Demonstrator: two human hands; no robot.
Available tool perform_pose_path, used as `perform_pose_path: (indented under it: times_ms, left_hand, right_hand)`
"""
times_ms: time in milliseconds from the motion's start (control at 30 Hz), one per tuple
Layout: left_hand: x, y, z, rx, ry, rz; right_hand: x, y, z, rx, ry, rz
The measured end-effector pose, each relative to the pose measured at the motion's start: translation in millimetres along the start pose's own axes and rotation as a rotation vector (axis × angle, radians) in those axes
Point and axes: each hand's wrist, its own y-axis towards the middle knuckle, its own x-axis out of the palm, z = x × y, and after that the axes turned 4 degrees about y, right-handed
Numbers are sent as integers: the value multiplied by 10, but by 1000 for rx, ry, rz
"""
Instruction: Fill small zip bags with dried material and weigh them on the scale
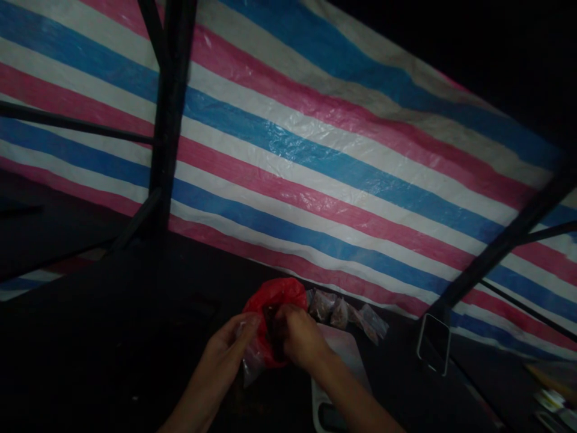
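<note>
A red plastic bag stands with its mouth open on the dark table, and brownish contents show dimly inside it. At its left edge, my left hand is closed, thumb against fingers, on a small clear plastic bag. My right hand reaches into the mouth of the red bag with curled fingers; its fingertips and whatever they grip are hidden. Partly under my right forearm lies a pale kitchen scale with a dark display.
Several small clear bags with brownish contents lie behind the scale. A phone leans against a dark frame post to the right. Striped plastic sheeting hangs behind the table. Blurred items sit at lower right.
</note>
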Motion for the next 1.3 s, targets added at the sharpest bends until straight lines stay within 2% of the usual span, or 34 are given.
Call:
perform_pose_path:
  times_ms: [167,333,567,667,833,1000,1100,1267,1300]
  left_hand:
    - [-82,71,-45,-16,-23,-60]
    - [-160,180,-60,48,60,7]
    - [-74,248,-24,83,121,-118]
    - [-66,290,-37,68,151,-125]
    - [-185,343,30,139,264,-18]
    - [-260,204,217,353,402,173]
    - [-212,114,202,448,497,168]
    - [-128,182,-51,415,569,62]
    - [-115,208,-94,432,590,77]
  right_hand:
    - [61,48,-23,50,31,54]
    - [9,97,21,44,39,79]
    - [84,135,26,-22,174,110]
    - [120,139,38,-58,262,108]
    - [157,90,137,-71,411,123]
    - [199,45,237,-36,662,134]
    - [134,7,269,-61,815,143]
    - [-148,-124,226,-152,991,123]
    - [-206,-154,193,-165,1011,115]
